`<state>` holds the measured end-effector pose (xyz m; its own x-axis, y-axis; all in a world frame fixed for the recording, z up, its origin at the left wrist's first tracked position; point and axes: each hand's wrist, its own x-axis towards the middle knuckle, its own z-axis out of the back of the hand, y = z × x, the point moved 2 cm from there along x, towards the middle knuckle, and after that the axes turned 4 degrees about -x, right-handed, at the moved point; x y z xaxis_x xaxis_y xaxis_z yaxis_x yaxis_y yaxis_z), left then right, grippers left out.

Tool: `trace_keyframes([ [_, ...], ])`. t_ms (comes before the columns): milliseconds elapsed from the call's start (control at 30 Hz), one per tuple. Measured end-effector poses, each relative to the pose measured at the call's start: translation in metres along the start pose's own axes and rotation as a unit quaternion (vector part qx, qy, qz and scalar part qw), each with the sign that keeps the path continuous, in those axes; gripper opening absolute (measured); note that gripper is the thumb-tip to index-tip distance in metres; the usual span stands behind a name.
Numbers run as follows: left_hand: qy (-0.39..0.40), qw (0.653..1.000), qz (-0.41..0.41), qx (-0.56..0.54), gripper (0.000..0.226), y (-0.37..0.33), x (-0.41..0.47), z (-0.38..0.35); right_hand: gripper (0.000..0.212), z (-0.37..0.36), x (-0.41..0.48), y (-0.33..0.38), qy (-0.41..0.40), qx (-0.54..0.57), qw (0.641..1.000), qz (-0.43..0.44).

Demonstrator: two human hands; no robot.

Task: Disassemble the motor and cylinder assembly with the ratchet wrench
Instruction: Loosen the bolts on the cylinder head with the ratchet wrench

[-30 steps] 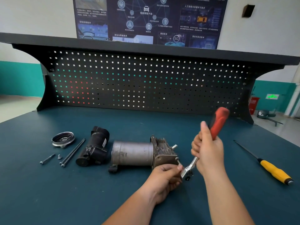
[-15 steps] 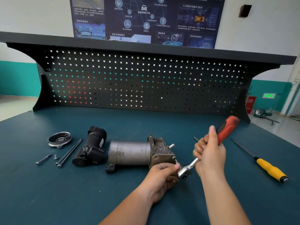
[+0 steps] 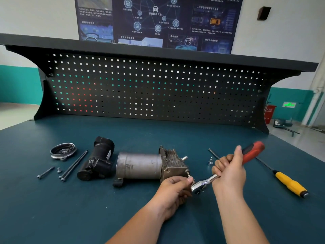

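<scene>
The grey motor and cylinder assembly (image 3: pixel 140 165) lies on its side on the blue bench, its finned cylinder block (image 3: pixel 173 163) to the right. My right hand (image 3: pixel 229 170) grips the ratchet wrench (image 3: pixel 207 183) by its red and black handle (image 3: pixel 253 152). The chrome head sits just right of a bolt (image 3: pixel 188 173) sticking out of the block's right end. My left hand (image 3: pixel 173 192) pinches at that bolt and the wrench head, steadying them against the block's lower right corner.
A black detached unit (image 3: pixel 97 160) lies left of the assembly, with two long bolts (image 3: pixel 73 165), a short bolt (image 3: pixel 45 172), a small screw (image 3: pixel 59 170) and a round metal cap (image 3: pixel 63 150). A socket (image 3: pixel 210 161) and thin rod (image 3: pixel 213 153) lie behind my right hand. A yellow screwdriver (image 3: pixel 288 184) lies right. A pegboard (image 3: pixel 154 90) stands behind.
My right hand has swung the wrench handle down and to the right, from nearly upright to a low slant. The left hand has stayed at the bolt.
</scene>
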<state>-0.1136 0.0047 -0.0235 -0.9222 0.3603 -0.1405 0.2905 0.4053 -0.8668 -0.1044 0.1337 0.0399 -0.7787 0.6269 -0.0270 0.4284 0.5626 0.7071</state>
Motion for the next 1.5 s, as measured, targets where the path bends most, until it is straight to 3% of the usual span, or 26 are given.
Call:
trace_keyframes([
  [200, -0.006, 1.0, -0.001, 0.005, 0.02, 0.001, 0.0, 0.0, 0.044, 0.017, -0.001, -0.01, -0.051, 0.074, 0.996, -0.024],
  [367, -0.01, 1.0, -0.009, -0.009, 0.037, 0.0, 0.0, 0.001, 0.046, 0.029, -0.001, -0.021, -0.104, 0.185, 0.973, -0.091],
  [500, -0.006, 1.0, 0.0, -0.012, 0.038, -0.001, -0.001, 0.0, 0.043, 0.026, 0.001, -0.02, -0.097, 0.171, 0.977, -0.083],
  [667, -0.004, 1.0, 0.018, -0.001, 0.02, -0.001, -0.001, 0.0, 0.041, 0.008, 0.001, -0.009, -0.036, 0.066, 0.997, -0.007],
  [833, 0.01, 1.0, 0.029, -0.003, 0.023, 0.0, -0.001, -0.001, 0.042, -0.02, -0.004, -0.002, 0.052, -0.054, 0.996, 0.053],
  [967, 0.008, 0.999, 0.03, -0.017, 0.02, 0.001, 0.001, 0.001, 0.04, -0.036, -0.013, -0.003, 0.152, -0.169, 0.969, 0.093],
  [1133, 0.023, 0.999, 0.031, -0.015, 0.031, 0.001, 0.002, 0.003, 0.035, -0.051, -0.025, -0.012, 0.291, -0.297, 0.9, 0.131],
  [1300, 0.023, 0.999, 0.033, -0.017, 0.017, 0.001, 0.003, 0.003, 0.029, -0.047, -0.023, -0.01, 0.366, -0.212, 0.905, 0.044],
  [1433, 0.022, 0.999, 0.028, -0.025, 0.008, 0.002, 0.005, 0.004, 0.033, -0.034, -0.02, -0.009, 0.358, -0.152, 0.92, 0.034],
  [1500, 0.025, 0.999, 0.026, -0.024, 0.011, 0.002, 0.005, 0.004, 0.025, -0.03, -0.018, -0.009, 0.343, -0.129, 0.929, 0.051],
])
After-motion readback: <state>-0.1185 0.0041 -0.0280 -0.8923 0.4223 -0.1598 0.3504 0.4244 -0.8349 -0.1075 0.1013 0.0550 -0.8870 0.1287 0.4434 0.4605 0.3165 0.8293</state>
